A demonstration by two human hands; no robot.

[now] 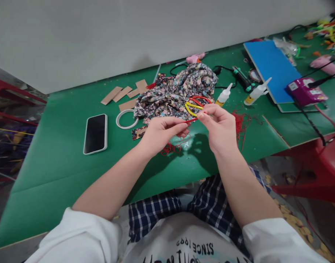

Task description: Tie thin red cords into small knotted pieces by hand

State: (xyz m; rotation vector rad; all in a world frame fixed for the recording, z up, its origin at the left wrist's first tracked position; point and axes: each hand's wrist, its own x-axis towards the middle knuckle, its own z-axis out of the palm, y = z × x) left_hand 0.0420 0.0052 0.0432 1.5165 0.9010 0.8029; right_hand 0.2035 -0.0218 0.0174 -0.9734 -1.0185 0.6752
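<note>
Above the table point(66, 164), both hands point(193, 128) pinch inward.

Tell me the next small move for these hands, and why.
Probably a light slide of the right hand's fingertips along the red strand, to smooth it. The left hand pinches it, so it seems anchored; it spans fairly straight between both hands, above the table, apart from the loose red thread below.
</note>
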